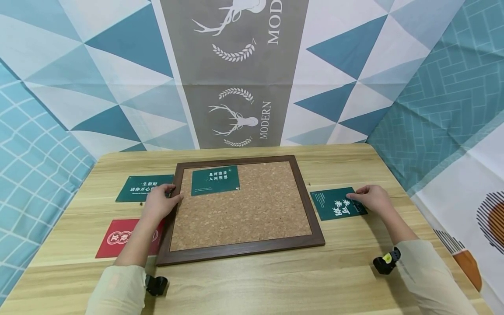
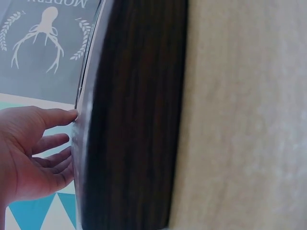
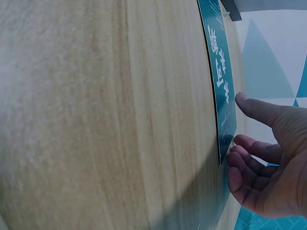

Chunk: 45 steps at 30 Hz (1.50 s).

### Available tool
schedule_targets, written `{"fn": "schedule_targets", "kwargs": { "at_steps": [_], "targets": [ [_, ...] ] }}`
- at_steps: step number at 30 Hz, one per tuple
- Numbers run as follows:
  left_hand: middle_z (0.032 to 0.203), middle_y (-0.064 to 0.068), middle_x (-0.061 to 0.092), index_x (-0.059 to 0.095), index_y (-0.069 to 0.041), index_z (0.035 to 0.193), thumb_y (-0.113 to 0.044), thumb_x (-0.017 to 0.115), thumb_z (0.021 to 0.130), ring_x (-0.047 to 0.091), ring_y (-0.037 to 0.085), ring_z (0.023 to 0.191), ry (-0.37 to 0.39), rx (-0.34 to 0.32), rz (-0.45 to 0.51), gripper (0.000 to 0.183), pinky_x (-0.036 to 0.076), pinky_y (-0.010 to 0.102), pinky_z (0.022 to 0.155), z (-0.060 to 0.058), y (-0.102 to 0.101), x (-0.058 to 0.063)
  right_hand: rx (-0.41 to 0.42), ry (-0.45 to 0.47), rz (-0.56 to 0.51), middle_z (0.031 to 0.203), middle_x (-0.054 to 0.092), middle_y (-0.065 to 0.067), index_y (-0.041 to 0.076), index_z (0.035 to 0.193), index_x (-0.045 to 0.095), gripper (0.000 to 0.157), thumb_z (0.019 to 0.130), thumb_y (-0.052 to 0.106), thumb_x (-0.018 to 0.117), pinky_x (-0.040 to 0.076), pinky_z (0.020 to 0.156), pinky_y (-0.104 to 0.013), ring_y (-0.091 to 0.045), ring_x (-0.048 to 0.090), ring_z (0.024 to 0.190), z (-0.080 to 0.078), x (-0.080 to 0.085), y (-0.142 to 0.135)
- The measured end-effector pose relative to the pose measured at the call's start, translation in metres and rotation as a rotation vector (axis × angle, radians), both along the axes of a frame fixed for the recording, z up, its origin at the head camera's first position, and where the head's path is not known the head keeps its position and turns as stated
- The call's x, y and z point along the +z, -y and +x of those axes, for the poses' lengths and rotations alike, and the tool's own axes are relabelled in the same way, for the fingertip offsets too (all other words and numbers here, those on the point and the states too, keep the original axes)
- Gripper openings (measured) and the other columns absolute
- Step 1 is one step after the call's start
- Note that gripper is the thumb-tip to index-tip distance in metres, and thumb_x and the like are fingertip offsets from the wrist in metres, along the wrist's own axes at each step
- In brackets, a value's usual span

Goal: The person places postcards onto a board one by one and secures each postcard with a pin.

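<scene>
A brown-framed corkboard (image 1: 244,214) lies on the table, with a green card (image 1: 215,180) on its upper left part. My left hand (image 1: 159,203) is at the board's left side. Its thumb reaches onto the dark frame (image 2: 134,115), and the other fingers are loosely bent beside it in the left wrist view. To the right of the board lies another green card (image 1: 334,203) with white lettering. My right hand (image 1: 372,197) is at that card's right end, thumb over its top and fingertips close by its edge, with a gap between thumb and fingers.
Left of the board lie a third green card (image 1: 138,188) and a red card (image 1: 114,245), partly hidden by my left forearm. Small dark specks dot the wooden table (image 1: 252,284). Patterned cloth (image 1: 240,87) hangs behind and at both sides.
</scene>
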<state>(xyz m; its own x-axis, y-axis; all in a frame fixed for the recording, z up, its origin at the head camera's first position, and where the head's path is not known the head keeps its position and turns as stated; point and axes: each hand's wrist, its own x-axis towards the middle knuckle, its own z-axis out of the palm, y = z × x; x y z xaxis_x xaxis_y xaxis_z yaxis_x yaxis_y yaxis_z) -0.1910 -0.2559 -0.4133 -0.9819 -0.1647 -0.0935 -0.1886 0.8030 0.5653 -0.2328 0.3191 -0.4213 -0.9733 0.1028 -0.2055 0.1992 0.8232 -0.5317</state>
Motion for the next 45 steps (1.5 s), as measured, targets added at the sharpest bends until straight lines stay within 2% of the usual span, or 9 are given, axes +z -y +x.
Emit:
{"fn": "schedule_targets", "kwargs": {
  "at_steps": [8, 11, 15, 17, 20, 24, 31, 36, 45],
  "targets": [
    [0.131, 0.033, 0.045, 0.044, 0.008, 0.133, -0.025, 0.059, 0.091, 0.043, 0.047, 0.121, 0.017, 0.004, 0.001, 0.055, 0.040, 0.057, 0.098, 0.000, 0.000, 0.001, -0.004, 0.002, 0.054, 0.102, 0.063, -0.023, -0.006, 0.104, 0.064, 0.054, 0.082, 0.043, 0.069, 0.044, 0.061, -0.026, -0.024, 0.055, 0.081, -0.002, 0.000, 0.005],
    [0.131, 0.033, 0.045, 0.043, 0.008, 0.133, -0.024, 0.059, 0.091, 0.042, 0.047, 0.121, 0.022, 0.003, 0.001, 0.056, 0.040, 0.057, 0.098, 0.000, 0.001, 0.001, -0.011, 0.011, 0.060, 0.085, 0.062, -0.016, -0.003, 0.090, 0.065, 0.046, 0.081, 0.042, 0.069, 0.040, 0.058, -0.025, -0.022, 0.052, 0.074, -0.004, 0.001, 0.007],
    [0.131, 0.033, 0.045, 0.042, 0.009, 0.134, -0.024, 0.059, 0.091, 0.043, 0.047, 0.121, 0.025, 0.004, 0.007, 0.057, 0.040, 0.057, 0.098, 0.000, 0.000, 0.002, -0.017, 0.034, 0.066, 0.054, 0.043, 0.001, 0.008, 0.058, 0.052, 0.045, 0.081, 0.042, 0.069, 0.032, 0.051, -0.027, -0.016, 0.041, 0.055, -0.006, 0.003, 0.006],
    [0.132, 0.033, 0.045, 0.042, 0.009, 0.134, -0.024, 0.059, 0.091, 0.043, 0.046, 0.122, 0.025, 0.004, 0.010, 0.057, 0.040, 0.057, 0.098, 0.000, 0.000, 0.002, -0.020, 0.053, 0.072, 0.047, 0.033, 0.005, 0.013, 0.050, 0.043, 0.050, 0.080, 0.043, 0.069, 0.029, 0.049, -0.027, -0.014, 0.034, 0.049, -0.006, 0.005, 0.006],
    [0.131, 0.033, 0.045, 0.042, 0.010, 0.134, -0.024, 0.059, 0.091, 0.043, 0.046, 0.121, 0.026, 0.002, 0.008, 0.057, 0.041, 0.056, 0.098, -0.001, 0.000, 0.003, -0.025, 0.070, 0.092, 0.045, 0.033, 0.006, 0.014, 0.046, 0.045, 0.052, 0.079, 0.045, 0.070, 0.028, 0.049, -0.027, -0.014, 0.034, 0.048, -0.005, 0.007, 0.006],
    [0.131, 0.033, 0.046, 0.042, 0.010, 0.134, -0.024, 0.059, 0.091, 0.044, 0.046, 0.120, 0.027, -0.002, 0.005, 0.057, 0.042, 0.056, 0.097, 0.000, 0.000, 0.003, -0.023, 0.083, 0.128, 0.046, 0.036, 0.005, 0.012, 0.047, 0.049, 0.050, 0.078, 0.045, 0.071, 0.030, 0.051, -0.027, -0.015, 0.038, 0.051, -0.005, 0.010, 0.008],
    [0.131, 0.032, 0.046, 0.042, 0.009, 0.134, -0.025, 0.059, 0.092, 0.044, 0.046, 0.121, 0.035, 0.003, -0.001, 0.057, 0.041, 0.057, 0.097, 0.000, -0.001, 0.003, -0.024, 0.094, 0.171, 0.051, 0.036, 0.003, 0.012, 0.051, 0.044, 0.050, 0.078, 0.044, 0.071, 0.031, 0.051, -0.027, -0.017, 0.041, 0.055, -0.005, 0.011, 0.011],
    [0.131, 0.032, 0.046, 0.042, 0.009, 0.134, -0.025, 0.059, 0.092, 0.044, 0.046, 0.121, 0.031, 0.002, -0.002, 0.057, 0.041, 0.057, 0.097, 0.001, -0.001, 0.003, -0.065, 0.115, 0.148, 0.064, 0.040, -0.004, 0.003, 0.069, 0.049, 0.049, 0.076, 0.045, 0.073, 0.032, 0.052, -0.028, -0.021, 0.044, 0.062, -0.006, 0.010, 0.011],
    [0.133, 0.032, 0.045, 0.042, 0.009, 0.135, -0.025, 0.059, 0.092, 0.043, 0.046, 0.122, 0.038, 0.008, -0.004, 0.057, 0.041, 0.057, 0.097, 0.001, 0.000, 0.003, -0.186, 0.204, 0.043, 0.072, 0.042, -0.009, -0.010, 0.100, 0.048, 0.066, 0.075, 0.045, 0.074, 0.035, 0.057, -0.030, -0.023, 0.046, 0.069, -0.011, 0.002, 0.005]
  ]
}}
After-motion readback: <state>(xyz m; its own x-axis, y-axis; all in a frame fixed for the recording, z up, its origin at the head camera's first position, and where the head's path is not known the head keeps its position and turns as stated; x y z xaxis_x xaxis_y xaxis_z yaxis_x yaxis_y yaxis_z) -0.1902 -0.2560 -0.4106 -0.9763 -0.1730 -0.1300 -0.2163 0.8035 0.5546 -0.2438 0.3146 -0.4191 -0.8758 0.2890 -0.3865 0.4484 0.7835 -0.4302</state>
